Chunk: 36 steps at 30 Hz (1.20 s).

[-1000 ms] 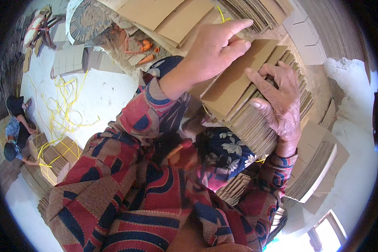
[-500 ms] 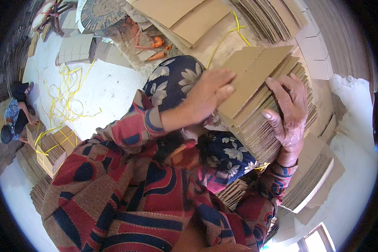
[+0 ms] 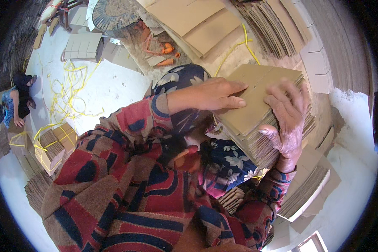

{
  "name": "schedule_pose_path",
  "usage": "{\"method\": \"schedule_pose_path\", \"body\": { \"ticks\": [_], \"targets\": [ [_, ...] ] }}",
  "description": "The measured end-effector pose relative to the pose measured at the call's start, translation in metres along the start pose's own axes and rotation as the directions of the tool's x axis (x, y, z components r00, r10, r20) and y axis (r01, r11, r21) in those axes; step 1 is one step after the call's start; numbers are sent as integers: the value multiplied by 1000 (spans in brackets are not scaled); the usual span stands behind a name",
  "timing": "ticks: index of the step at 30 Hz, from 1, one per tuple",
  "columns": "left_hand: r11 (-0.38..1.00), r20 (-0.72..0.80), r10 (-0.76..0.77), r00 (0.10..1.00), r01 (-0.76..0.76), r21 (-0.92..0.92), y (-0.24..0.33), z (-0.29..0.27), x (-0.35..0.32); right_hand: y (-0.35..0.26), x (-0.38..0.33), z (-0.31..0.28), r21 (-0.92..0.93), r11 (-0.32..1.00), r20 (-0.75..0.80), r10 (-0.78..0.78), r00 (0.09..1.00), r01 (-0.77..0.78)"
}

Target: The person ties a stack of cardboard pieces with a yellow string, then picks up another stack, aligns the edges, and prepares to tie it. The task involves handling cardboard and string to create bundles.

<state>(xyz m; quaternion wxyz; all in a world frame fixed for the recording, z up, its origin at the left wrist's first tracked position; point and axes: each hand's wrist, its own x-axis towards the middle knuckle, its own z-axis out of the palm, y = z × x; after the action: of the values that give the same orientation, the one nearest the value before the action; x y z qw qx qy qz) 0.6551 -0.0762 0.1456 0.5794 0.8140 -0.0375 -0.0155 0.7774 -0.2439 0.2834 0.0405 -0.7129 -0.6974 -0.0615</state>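
Note:
A stack of flat brown cardboard sheets [image 3: 250, 109] lies in front of me at knee level, its layered edges showing along the near side. My left hand [image 3: 216, 94] rests with stretched fingers and thumb on the left edge of the top sheet. At the stack's right side is my right hand [image 3: 287, 113], open, with thumb and fingers spread; its fingertips are blurred by motion. The dark flower-patterned cloth [image 3: 231, 155] over my legs shows beside and below the stack.
Loose yellow strapping [image 3: 67, 90] lies tangled on the pale floor at left, near a strapped cardboard bundle [image 3: 56, 145]. More cardboard piles [image 3: 201, 25] stand ahead and at right [image 3: 306, 189]. Orange items [image 3: 167, 48] lie by a round dark object [image 3: 113, 17]. Another person [image 3: 19, 101] bends at far left.
My left hand has come down onto the top sheet. The upper sheets, fanned out before, now lie more evenly on the stack. My right fingers have shifted. The other person has moved slightly.

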Motion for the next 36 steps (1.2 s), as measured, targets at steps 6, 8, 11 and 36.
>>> {"method": "schedule_pose_path", "body": {
  "ticks": [6, 8, 11, 36],
  "targets": [
    [982, -288, -162, 944, 182, 43, -28, -65, -3, 6, -2, 3, 161, 987, 45, 7, 999, -14],
    [912, -862, 86, 499, 309, 270, -71, -104, -13, 5, 0, 3, 170, 985, 35, 2, 999, -8],
    [652, -861, 263, 435, 577, 492, -123, -173, -24, 4, 5, 3, 186, 983, 19, -3, 1000, -1],
    [641, -850, 33, 525, 642, 421, -150, -227, -33, 6, 3, 3, 190, 982, -3, 4, 1000, -3]
  ]
}}
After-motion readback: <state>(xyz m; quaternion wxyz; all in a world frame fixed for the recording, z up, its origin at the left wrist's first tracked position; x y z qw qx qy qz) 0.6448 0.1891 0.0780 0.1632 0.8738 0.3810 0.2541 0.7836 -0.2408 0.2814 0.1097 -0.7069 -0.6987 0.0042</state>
